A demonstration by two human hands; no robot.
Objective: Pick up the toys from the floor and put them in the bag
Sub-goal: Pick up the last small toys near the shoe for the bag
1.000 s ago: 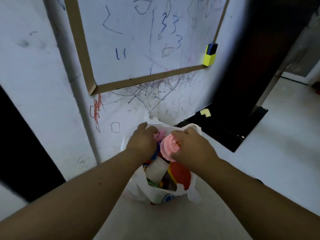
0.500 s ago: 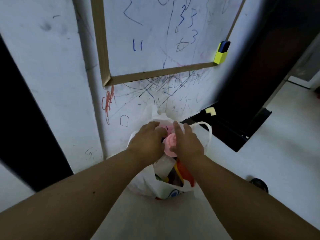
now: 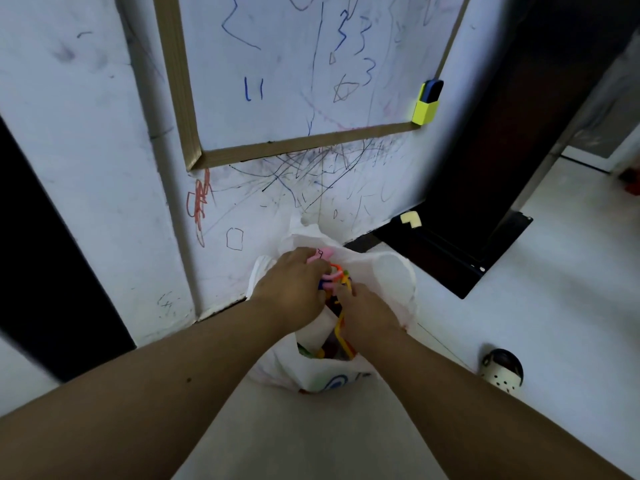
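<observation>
Toys [image 3: 331, 273], a pink, orange and blue cluster, sit clamped in the grip of the left hand [image 3: 294, 289], right over the open mouth of the white bag [image 3: 394, 282]. Right hand [image 3: 372, 315] lies just beside them; whether its grip is closed cannot be told. Bag interior lies straight below, so a release should do.

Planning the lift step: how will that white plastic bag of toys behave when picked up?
Probably floppy: the white bag has crumpled, sagging walls. Likely bottom-heavy, since toys fill its base. May slump if pushed.
</observation>
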